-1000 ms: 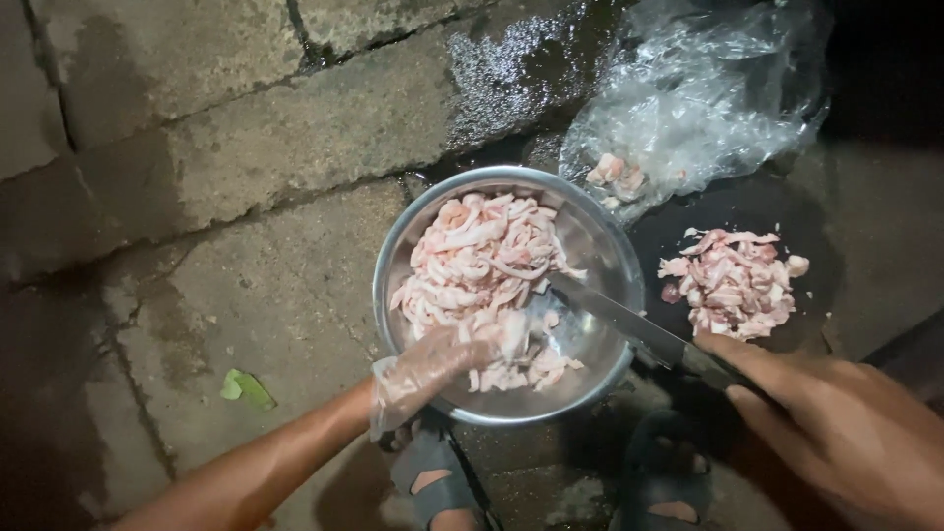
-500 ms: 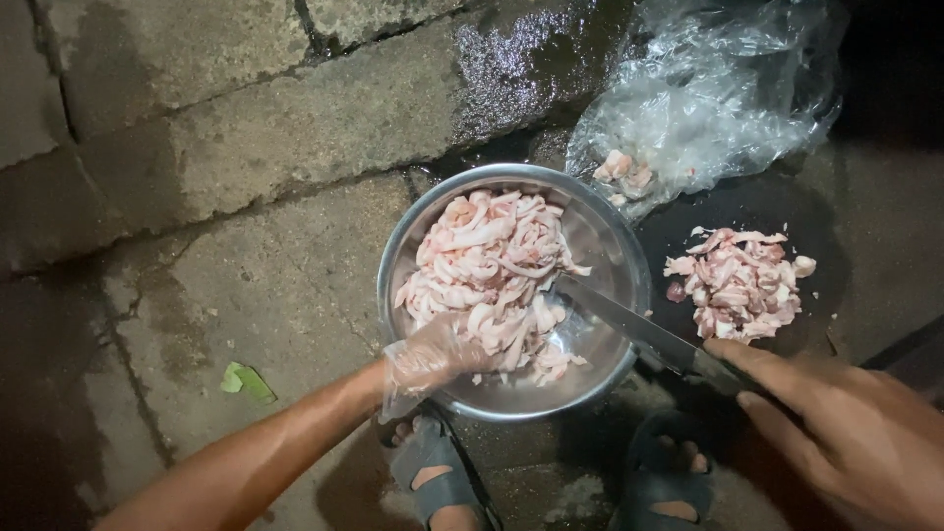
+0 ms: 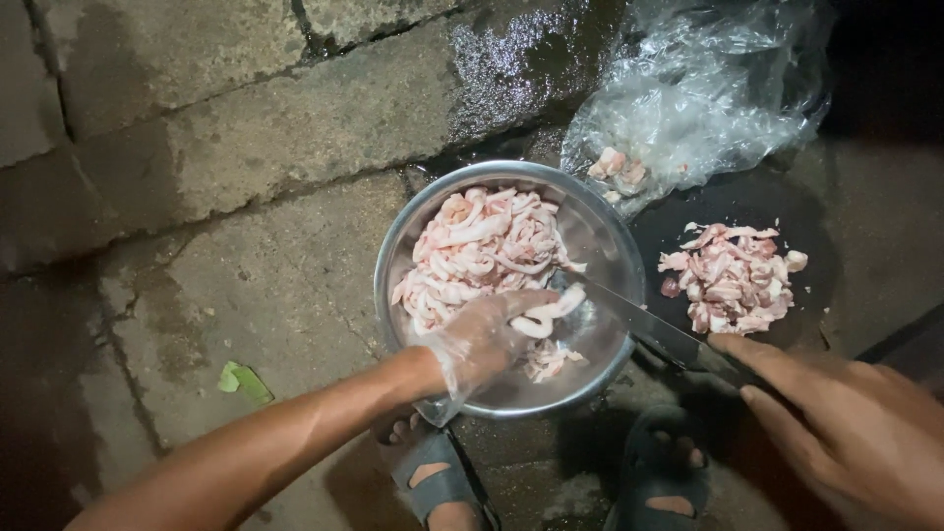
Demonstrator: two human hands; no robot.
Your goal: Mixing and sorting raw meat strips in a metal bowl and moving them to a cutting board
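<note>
In the near part of the bowl (image 3: 393, 258), the left hand (image 3: 482, 339) sits in a thin clear plastic glove, fingers curled together around a pale strip (image 3: 551, 313) of raw meat, so it's closed on that piece. The strip droops off the fingertips toward the right, with its long axis running roughly left to right and tilted a bit toward the far side. That puts it pretty much right at the knife (image 3: 639, 323) tip.

The knife comes in from the near right, blade angled up and left over the bowl rim, point touching or just beside the held strip; I can't tell which. The right hand (image 3: 846, 433) is bare and wrapped tight on the handle, index finger stretched along the top. So the left hand is the one actually on the meat, and the right is well back with only the blade reaching in.

Further out: the main heap of meat (image 3: 482, 241) fills the far left of the bowl. A dark board (image 3: 816, 295) to the right carries a chopped pile (image 3: 733, 277). A crumpled clear bag (image 3: 708, 88) with a few scraps lies at far right. Wet stone floor (image 3: 197, 167) underneath, sandalled feet (image 3: 433, 482) near.
</note>
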